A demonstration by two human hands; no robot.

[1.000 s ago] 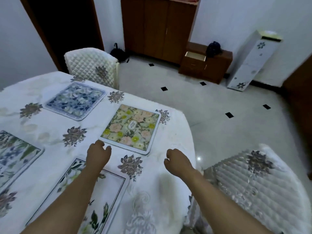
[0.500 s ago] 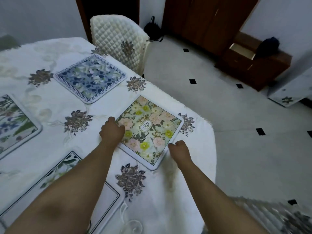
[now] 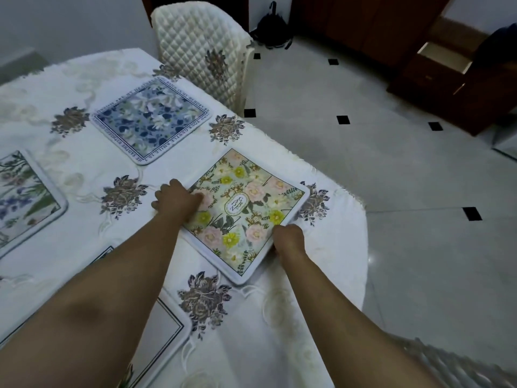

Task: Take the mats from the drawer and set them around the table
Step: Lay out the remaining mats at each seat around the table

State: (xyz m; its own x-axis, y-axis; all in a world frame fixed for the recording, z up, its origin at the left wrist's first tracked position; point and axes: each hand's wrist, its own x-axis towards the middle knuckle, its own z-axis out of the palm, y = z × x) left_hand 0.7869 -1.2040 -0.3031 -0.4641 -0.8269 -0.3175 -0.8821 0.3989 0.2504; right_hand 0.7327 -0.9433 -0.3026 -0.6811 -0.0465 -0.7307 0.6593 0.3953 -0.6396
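Note:
A green mat with pink and yellow flowers [image 3: 246,208] lies near the table's right edge. My left hand [image 3: 176,198] grips its left corner and my right hand [image 3: 288,238] grips its near right edge. A blue floral mat [image 3: 152,119] lies further back. At the left edge lies a mat with blue flowers and green leaves [image 3: 25,197]. A white mat with a dark border line [image 3: 165,334] sits under my left forearm, mostly hidden. The open drawer [image 3: 444,56] of a low brown cabinet shows at the top right.
The round table [image 3: 321,275] wears a white cloth with brown flower prints. A quilted white chair [image 3: 201,51] stands behind it, and another chair's quilted cover [image 3: 453,365] is at the bottom right. The tiled floor stretches to the right, with a dark bag [image 3: 272,29] by the wardrobe.
Both hands went from hovering short of the green mat to gripping its left corner and near right edge. The view has moved closer and tilted down.

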